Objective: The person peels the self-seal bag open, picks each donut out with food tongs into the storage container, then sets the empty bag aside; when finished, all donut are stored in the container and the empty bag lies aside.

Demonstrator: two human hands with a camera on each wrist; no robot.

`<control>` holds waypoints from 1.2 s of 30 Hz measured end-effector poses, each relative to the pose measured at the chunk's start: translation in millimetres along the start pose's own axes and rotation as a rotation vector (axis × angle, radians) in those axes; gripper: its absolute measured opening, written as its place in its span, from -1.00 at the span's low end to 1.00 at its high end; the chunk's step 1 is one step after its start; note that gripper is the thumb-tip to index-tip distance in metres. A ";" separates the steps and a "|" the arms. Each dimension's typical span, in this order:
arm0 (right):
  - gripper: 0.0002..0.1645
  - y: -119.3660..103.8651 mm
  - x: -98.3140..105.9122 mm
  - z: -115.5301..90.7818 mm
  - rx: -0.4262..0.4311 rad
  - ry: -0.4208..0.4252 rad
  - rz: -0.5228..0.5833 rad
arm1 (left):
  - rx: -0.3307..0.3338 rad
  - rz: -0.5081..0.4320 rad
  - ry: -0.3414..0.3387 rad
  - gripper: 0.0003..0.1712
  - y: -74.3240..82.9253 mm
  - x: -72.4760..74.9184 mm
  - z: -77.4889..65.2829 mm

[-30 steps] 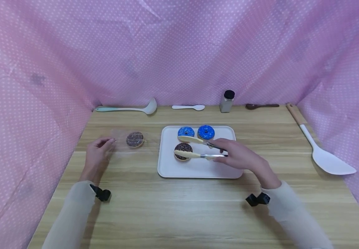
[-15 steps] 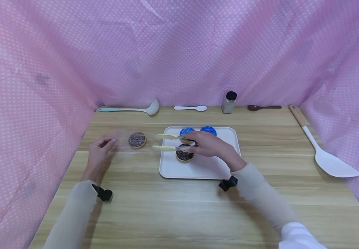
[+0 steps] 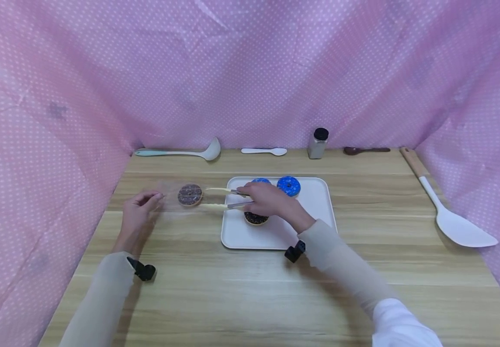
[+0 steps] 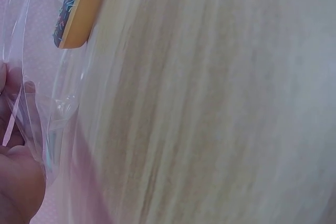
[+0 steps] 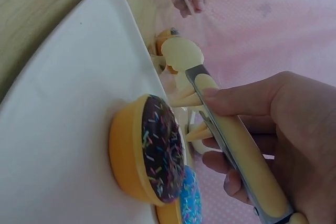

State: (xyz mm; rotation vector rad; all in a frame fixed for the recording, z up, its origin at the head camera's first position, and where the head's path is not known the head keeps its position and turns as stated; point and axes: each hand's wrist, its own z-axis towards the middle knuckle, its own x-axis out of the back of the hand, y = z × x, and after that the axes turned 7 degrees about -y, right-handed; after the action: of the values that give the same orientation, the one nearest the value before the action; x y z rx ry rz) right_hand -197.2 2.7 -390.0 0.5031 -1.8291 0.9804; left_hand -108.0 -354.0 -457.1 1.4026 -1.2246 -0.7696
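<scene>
A clear plastic bag (image 4: 65, 106) lies at the left of the table, its edge pinched by my left hand (image 3: 138, 217). Inside it is a chocolate donut (image 3: 190, 194) with coloured sprinkles. My right hand (image 3: 269, 200) grips a pair of tongs (image 5: 244, 163) with cream tips. The spread tips point left at the bag beside that donut; whether they are inside the bag I cannot tell. Below the right hand, a second chocolate donut (image 5: 163, 150) sits on the white tray (image 3: 237, 236). Two blue donuts, one partly hidden (image 3: 260, 180) and one in view (image 3: 288, 186), stand behind it.
Along the back edge lie a ladle (image 3: 208, 152), a small white spoon (image 3: 276, 151), a black-capped jar (image 3: 317, 144) and a dark spoon (image 3: 354, 150). A large white turner (image 3: 458, 226) lies at the right. Pink dotted cloth (image 3: 250, 72) encloses the table.
My right hand has moved left with the tongs, from over the tray to the bag. The tips are now near the bagged donut. My left hand keeps its place.
</scene>
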 end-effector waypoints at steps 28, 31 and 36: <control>-0.34 -53.5 -28.2 26.4 -0.202 0.090 -0.060 | -0.010 -0.085 -0.047 -0.40 -2.8 -4.3 0.0; -0.34 -53.8 -27.2 23.5 -0.206 0.088 -0.064 | -0.005 -0.095 -0.053 -0.39 -2.1 -3.9 -0.7; -0.30 -53.2 -19.8 11.6 -0.192 0.071 -0.030 | 0.014 -0.125 -0.054 -0.35 -1.3 -3.5 0.1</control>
State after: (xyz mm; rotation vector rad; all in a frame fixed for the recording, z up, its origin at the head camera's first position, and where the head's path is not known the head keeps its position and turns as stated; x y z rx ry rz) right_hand -157.6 -39.6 -388.5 0.3729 -1.8245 0.7825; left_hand -108.7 -350.8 -459.0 1.4892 -1.1939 -0.8911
